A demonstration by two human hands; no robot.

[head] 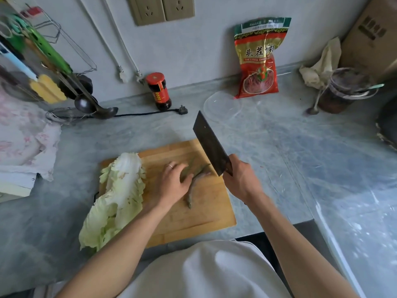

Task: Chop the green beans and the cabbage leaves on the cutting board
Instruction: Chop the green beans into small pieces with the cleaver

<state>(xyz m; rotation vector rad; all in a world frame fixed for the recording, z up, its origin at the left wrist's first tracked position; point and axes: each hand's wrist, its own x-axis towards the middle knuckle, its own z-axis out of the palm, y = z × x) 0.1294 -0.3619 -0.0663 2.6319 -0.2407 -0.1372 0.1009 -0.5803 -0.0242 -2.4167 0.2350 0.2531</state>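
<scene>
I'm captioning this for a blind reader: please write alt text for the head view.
A right hand raises a dark cleaver over green beans that the left hand steadies on a wooden cutting board. Pale cabbage leaves overhang the board's left edge on a grey countertop.

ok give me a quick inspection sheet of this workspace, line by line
surface: grey marbled counter, with a wooden cutting board near its front edge.
job's things: green beans lie on the board; cabbage leaves lie over its left edge, uncut.
clutter: dark sauce jar, red food packet, clear lid, jar with a spoon, crumpled cloth, ladle.
hands: left hand rests on the beans, fingers fairly straight; right hand grips a cleaver raised above the board.
cables: black cord with unplugged plug on the counter; white cords hang down the wall.
surroundings: wall sockets, utensil rack, cardboard box.
</scene>
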